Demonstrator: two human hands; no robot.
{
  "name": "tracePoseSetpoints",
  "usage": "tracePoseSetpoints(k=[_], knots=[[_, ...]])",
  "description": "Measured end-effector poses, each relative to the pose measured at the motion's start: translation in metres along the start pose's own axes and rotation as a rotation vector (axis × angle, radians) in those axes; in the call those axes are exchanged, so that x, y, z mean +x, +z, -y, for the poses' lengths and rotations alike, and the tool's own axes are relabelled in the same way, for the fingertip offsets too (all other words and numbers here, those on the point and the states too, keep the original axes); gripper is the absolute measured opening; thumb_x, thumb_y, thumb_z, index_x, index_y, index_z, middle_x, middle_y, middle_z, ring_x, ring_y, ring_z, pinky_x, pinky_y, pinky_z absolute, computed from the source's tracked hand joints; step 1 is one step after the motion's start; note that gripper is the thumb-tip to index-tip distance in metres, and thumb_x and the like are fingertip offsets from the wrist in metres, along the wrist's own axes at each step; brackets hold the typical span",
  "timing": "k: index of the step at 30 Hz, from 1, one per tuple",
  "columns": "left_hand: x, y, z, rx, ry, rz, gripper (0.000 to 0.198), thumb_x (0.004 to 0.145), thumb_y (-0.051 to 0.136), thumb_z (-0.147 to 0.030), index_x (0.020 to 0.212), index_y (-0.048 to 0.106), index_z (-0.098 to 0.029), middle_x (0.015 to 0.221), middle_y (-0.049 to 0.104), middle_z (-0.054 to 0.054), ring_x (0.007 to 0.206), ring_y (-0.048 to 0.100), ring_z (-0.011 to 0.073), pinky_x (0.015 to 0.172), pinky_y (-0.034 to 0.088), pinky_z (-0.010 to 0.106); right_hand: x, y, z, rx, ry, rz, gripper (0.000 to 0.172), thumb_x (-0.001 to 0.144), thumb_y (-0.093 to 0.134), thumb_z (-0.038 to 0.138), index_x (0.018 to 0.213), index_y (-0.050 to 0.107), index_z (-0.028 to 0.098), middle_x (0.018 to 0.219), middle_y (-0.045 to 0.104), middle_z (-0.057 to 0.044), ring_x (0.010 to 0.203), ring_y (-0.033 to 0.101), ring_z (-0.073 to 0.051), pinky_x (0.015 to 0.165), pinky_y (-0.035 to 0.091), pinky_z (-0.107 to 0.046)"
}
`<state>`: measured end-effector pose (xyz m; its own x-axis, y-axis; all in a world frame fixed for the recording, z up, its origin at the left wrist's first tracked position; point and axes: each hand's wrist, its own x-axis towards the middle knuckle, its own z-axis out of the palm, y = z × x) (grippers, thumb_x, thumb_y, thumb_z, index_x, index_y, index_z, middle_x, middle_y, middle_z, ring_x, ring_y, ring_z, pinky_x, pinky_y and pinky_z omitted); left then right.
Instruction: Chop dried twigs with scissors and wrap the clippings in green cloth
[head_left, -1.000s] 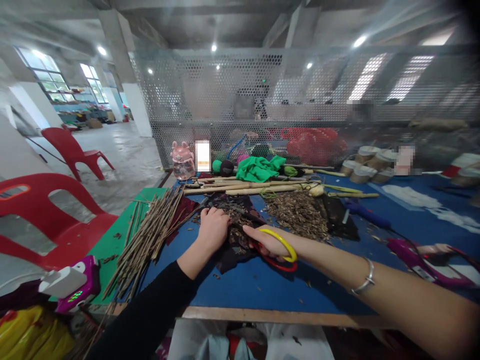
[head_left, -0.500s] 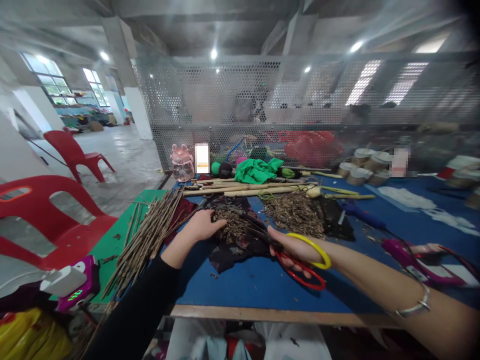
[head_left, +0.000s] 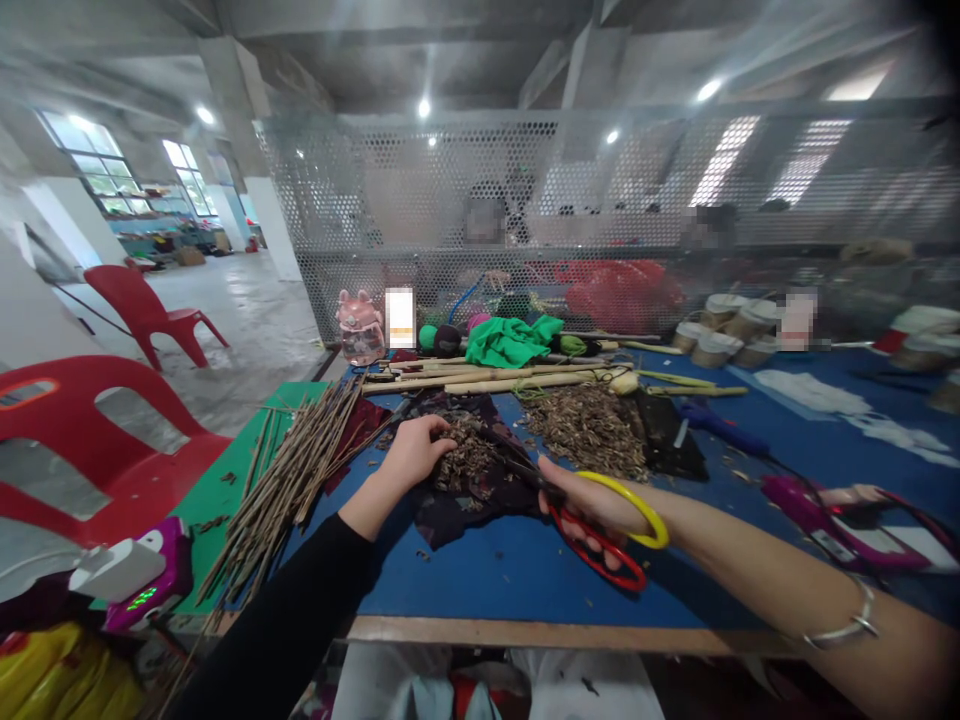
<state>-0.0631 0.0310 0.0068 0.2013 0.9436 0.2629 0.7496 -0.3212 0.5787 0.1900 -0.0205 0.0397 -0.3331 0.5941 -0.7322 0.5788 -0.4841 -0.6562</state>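
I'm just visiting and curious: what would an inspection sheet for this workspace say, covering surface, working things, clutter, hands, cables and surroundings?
Surface: blue tabletop with a green section at left; small loose bits scattered about.
Working things: red-and-yellow-handled scissors; pile of chopped brown bits on a dark cloth.
Clutter: thin sticks, second brown pile, green fabric, pink bottle, lidded cups.
Hands: right hand holds the scissors; left hand is at the pile's left edge, grip unclear.
Cables: white cable at far left; dark cord by the blue-handled tool.
Surroundings: red chairs at left; perforated screen behind.
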Motion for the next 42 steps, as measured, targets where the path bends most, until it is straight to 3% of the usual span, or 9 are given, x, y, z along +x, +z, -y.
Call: tracePoseSetpoints(k=[5,10,19,23,28,31,34,37,42], knots=[[-0.004,0.003,-0.002,0.043,0.123,-0.018,0.013,0.075,0.058,-0.027,0.081,0.067,-0.020,0.084,0.069,0.002,0.079,0.061,0.0157,0.077,0.044,0.025,0.000,0.009,0.021,-0.057,-0.011,-0.026,0.069,0.069,0.015,0.080,0.083,0.045,0.020,0.046,0.045,0.004,0.032,0.046,-0.010,0.032,0.045,-0.024],[-0.008,0.002,-0.004,0.121,0.145,-0.002,0.012,0.076,0.056,-0.024,0.081,0.066,-0.019,0.082,0.068,0.003,0.078,0.061,0.0162,0.074,0.043,0.025,0.000,0.023,0.043,-0.138,-0.047,-0.089,0.070,0.068,0.020,0.080,0.082,0.048,0.018,0.044,0.045,0.003,0.032,0.045,-0.010,0.033,0.043,-0.023],[-0.009,0.006,-0.001,0.118,0.161,0.046,0.012,0.076,0.056,-0.024,0.081,0.066,-0.018,0.084,0.068,0.004,0.081,0.061,0.0170,0.076,0.043,0.025,0.027,0.024,0.042,-0.279,-0.134,-0.217,0.067,0.072,0.024,0.077,0.072,0.050,0.016,0.035,0.033,0.006,0.027,0.030,-0.006,0.029,0.026,-0.017],[-0.008,-0.003,0.004,0.075,0.091,0.067,0.026,0.078,0.053,-0.037,0.092,0.066,-0.019,0.093,0.068,0.006,0.087,0.060,0.0185,0.079,0.043,0.026,0.026,0.025,0.041,-0.332,-0.205,-0.271,0.061,0.076,0.028,0.071,0.069,0.051,0.015,0.035,0.033,0.007,0.027,0.029,-0.004,0.030,0.024,-0.015],[-0.018,-0.032,0.004,0.083,-0.085,-0.014,0.049,0.080,0.043,-0.050,0.112,0.057,-0.016,0.096,0.066,0.010,0.085,0.060,0.0192,0.074,0.043,0.026,0.016,0.014,0.027,-0.161,-0.160,-0.145,0.065,0.072,0.022,0.077,0.078,0.049,0.018,0.040,0.037,0.007,0.026,0.033,-0.006,0.027,0.030,-0.017],[-0.031,-0.034,-0.001,0.182,-0.052,0.130,0.055,0.068,0.057,-0.055,0.107,0.059,-0.017,0.090,0.066,0.009,0.080,0.061,0.0213,0.067,0.043,0.027,0.011,0.009,0.018,-0.105,-0.060,-0.075,0.066,0.070,0.023,0.079,0.083,0.047,0.018,0.043,0.042,0.006,0.028,0.042,-0.009,0.027,0.036,-0.019],[-0.039,-0.023,-0.007,0.290,-0.025,0.252,0.039,0.063,0.066,-0.042,0.093,0.063,-0.018,0.085,0.067,0.009,0.080,0.062,0.0237,0.063,0.042,0.027,0.006,0.010,0.018,-0.114,-0.002,-0.085,0.065,0.071,0.024,0.077,0.085,0.047,0.018,0.043,0.044,0.004,0.030,0.047,-0.011,0.027,0.039,-0.020],[-0.035,-0.016,-0.009,0.320,-0.042,0.244,0.013,0.070,0.058,-0.025,0.078,0.065,-0.018,0.079,0.067,0.008,0.078,0.062,0.0214,0.065,0.042,0.026,0.002,0.014,0.023,-0.136,0.032,-0.094,0.064,0.074,0.023,0.075,0.087,0.048,0.017,0.043,0.045,0.003,0.030,0.048,-0.011,0.027,0.040,-0.020],[-0.007,-0.018,-0.014,0.291,-0.011,0.150,0.019,0.071,0.051,-0.018,0.082,0.066,-0.017,0.084,0.068,0.009,0.083,0.061,0.0205,0.073,0.043,0.027,0.006,0.012,0.019,-0.136,0.020,-0.095,0.069,0.071,0.023,0.078,0.087,0.049,0.017,0.042,0.043,0.004,0.030,0.047,-0.012,0.027,0.042,-0.023]])
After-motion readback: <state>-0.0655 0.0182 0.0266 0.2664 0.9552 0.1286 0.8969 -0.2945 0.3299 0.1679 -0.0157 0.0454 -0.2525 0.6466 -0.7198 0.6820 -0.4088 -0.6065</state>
